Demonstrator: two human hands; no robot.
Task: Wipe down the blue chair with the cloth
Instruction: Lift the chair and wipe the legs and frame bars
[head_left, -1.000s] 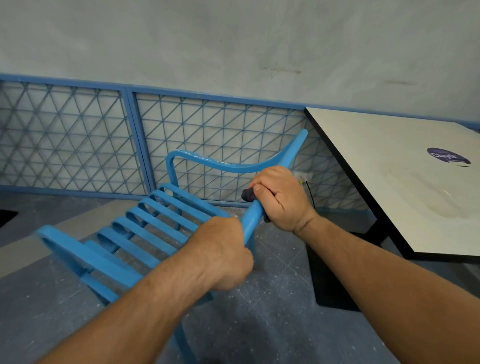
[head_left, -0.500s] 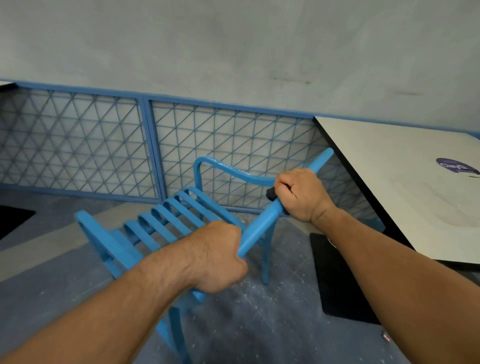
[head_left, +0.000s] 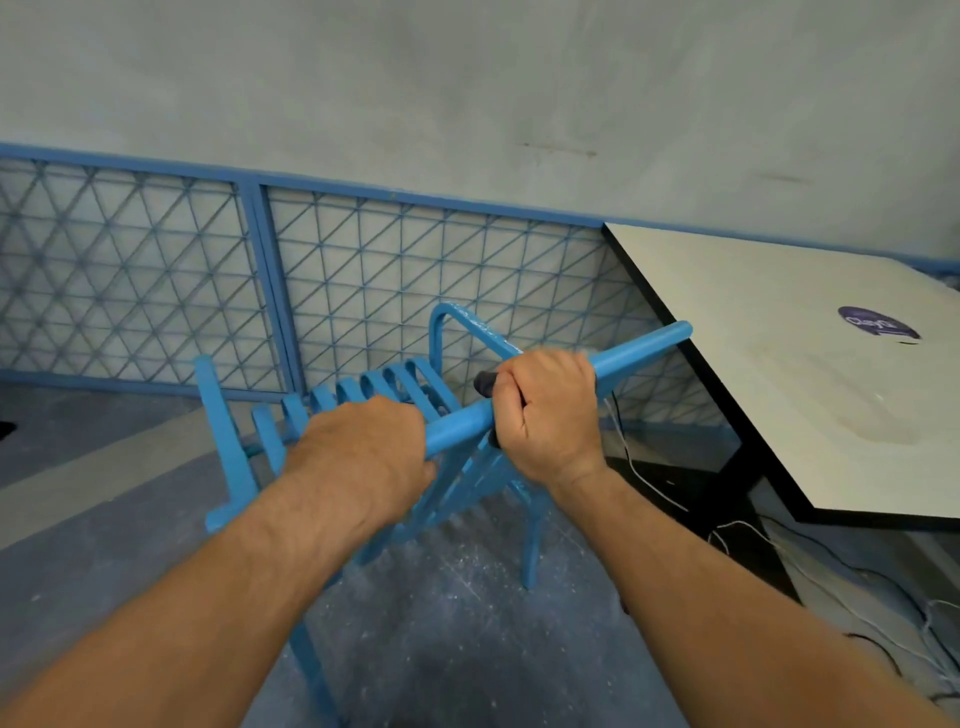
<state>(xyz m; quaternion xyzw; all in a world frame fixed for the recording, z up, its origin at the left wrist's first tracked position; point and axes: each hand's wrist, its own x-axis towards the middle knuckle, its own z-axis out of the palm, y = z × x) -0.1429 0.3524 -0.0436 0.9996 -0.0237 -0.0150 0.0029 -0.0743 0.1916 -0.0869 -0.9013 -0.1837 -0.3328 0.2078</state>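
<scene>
The blue chair (head_left: 641, 344) sits tilted on the floor just left of the desk (head_left: 753, 332), with one round bar reaching toward the desk's edge. Both hands curl round that bar. The left hand (head_left: 363, 447) is farther from the desk, and the right hand (head_left: 545, 410), nearer it, clamps a dark cloth (head_left: 483, 383) against the bar.

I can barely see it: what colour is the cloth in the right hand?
The cloth is dark, nearly black, peeking from the right hand; head view.
</scene>
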